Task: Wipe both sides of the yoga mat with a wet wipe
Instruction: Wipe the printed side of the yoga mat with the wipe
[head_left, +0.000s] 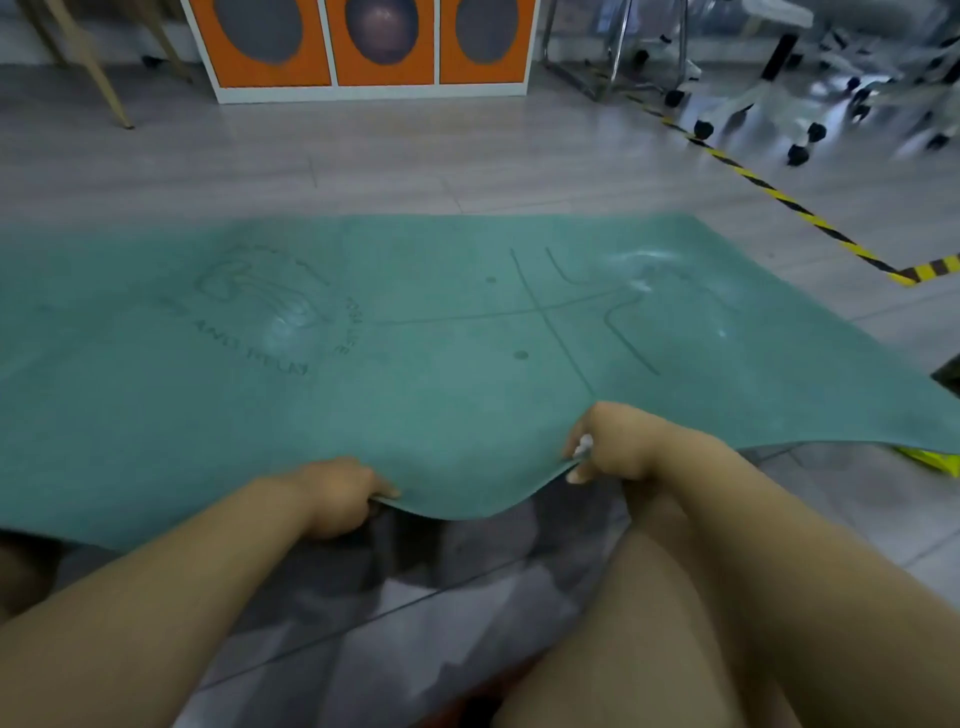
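Green yoga mat (415, 332) spread on grey floor (363, 166), near edge lifted clear of floor. Left hand (337, 499) pinching near edge of mat. Right hand (618, 447) gripping same edge further right, white wet wipe (583, 446) bunched in fingers. Orange cabinet (363, 47) beyond mat's far edge.
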